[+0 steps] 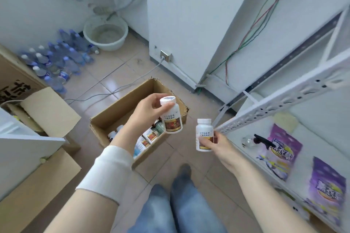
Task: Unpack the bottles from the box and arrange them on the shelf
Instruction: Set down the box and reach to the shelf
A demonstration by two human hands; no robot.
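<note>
left hand [149, 111] gripping white bottle [172, 119] above open box [123, 106], right hand [217, 146] gripping second white bottle [204, 132] just beside shelf [274, 108] rail; labels: Chinese print over red-brown picture, too blurred to read.

The left hand [149, 109] was held up in front of the body. Its thumb and fingers curled round the top part of a white bottle [173, 119], and a white cuff [108, 170] sat round the left forearm below the wrist. The right hand [217, 146] was lower and off to the right, with its fingers wrapped round the bottom half of a second white bottle [204, 130] that stood upright. Both arms reached forward, and the two hands were near each other but did not touch.
</note>
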